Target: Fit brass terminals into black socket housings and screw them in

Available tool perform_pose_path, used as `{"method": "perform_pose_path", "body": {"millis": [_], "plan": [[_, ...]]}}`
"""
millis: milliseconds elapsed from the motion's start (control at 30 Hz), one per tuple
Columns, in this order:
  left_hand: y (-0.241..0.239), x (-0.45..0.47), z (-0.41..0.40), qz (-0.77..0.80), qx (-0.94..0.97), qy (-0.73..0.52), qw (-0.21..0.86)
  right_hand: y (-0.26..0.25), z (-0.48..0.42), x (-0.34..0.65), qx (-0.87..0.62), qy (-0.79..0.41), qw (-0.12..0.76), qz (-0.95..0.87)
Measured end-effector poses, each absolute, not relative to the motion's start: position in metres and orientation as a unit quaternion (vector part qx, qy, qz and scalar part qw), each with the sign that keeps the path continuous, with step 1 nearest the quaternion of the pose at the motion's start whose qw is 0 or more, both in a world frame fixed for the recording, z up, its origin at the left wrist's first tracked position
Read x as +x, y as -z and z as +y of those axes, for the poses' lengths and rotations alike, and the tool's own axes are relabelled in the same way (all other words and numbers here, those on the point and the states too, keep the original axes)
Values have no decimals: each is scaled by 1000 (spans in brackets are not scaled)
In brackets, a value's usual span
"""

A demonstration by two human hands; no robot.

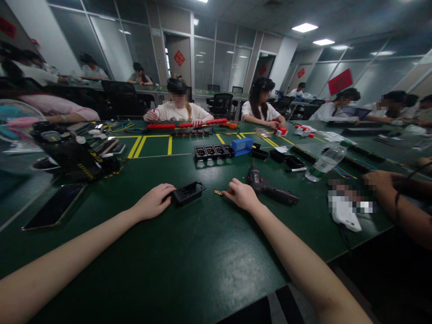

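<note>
Closed to a pinch, the right hand has a small brass piece at its fingertips, poking out toward the black housing but well short of touching it. That housing sits open side up on the green worktop, between both hands and in from the near edge. Half curled, the left hand touches its left end; whether it grips, I can't tell. Just past the right hand lies a power drill; nearer the far edge stands a four-part tray.
</note>
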State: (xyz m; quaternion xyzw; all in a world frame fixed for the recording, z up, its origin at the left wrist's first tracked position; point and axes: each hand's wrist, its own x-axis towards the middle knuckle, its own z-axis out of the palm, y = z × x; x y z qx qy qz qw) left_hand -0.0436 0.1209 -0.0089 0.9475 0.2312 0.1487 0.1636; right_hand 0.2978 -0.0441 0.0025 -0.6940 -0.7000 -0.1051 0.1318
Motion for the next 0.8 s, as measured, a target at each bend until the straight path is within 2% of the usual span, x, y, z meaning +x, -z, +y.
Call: {"method": "perform_pose_path", "body": {"millis": [333,533,800], "plan": [[8,-44,121,233,948,-142,161,-2,-42,301,-687,52,149,-710],[6,-44,119,234,950,-138,153,-5,-44,296,-686,65,110,-716],[7,-44,119,231,950,-143,156,-3,-42,292,-693,74,118,-707]]}}
